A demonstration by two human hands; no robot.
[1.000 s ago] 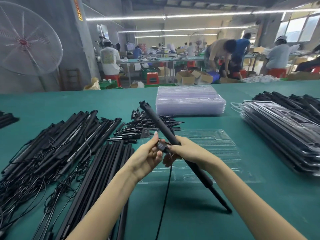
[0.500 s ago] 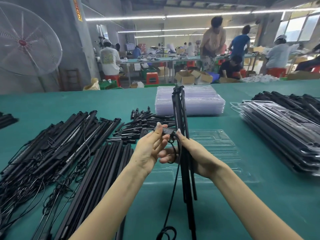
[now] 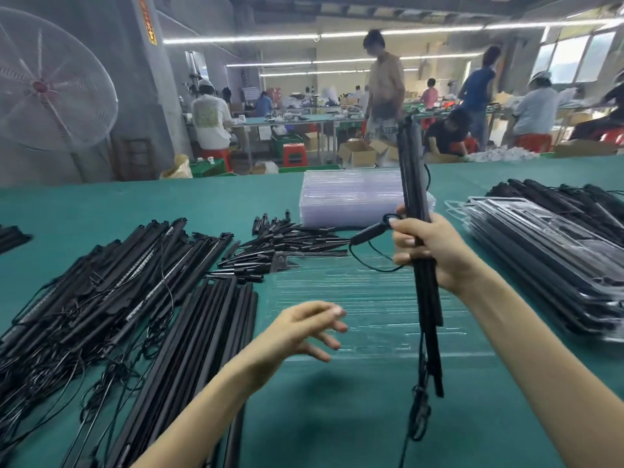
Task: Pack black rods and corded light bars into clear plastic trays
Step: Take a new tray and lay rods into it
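My right hand (image 3: pixel 429 246) grips a bundle of black light bars (image 3: pixel 412 170) held nearly upright above the table, with a cord and small black controller (image 3: pixel 369 233) dangling to its left. Another cord loop hangs off the bundle's lower end (image 3: pixel 418 417). My left hand (image 3: pixel 304 331) hovers open and empty, fingers spread, over the near left edge of an empty clear plastic tray (image 3: pixel 364 298) lying flat on the green table. Corded light bars (image 3: pixel 101 275) lie in a heap at the left, with plain black rods (image 3: pixel 209 332) beside them.
A stack of empty clear trays (image 3: pixel 351 201) stands behind the open tray. Short black pieces (image 3: pixel 290 244) lie in a pile left of it. Filled trays (image 3: pixel 547 258) are stacked at the right. A large fan (image 3: pixel 44 86) and several workers fill the background.
My left hand let go of the controller and dropped down to the left. My right hand lifted the bundle higher and to the right, keeping it upright.
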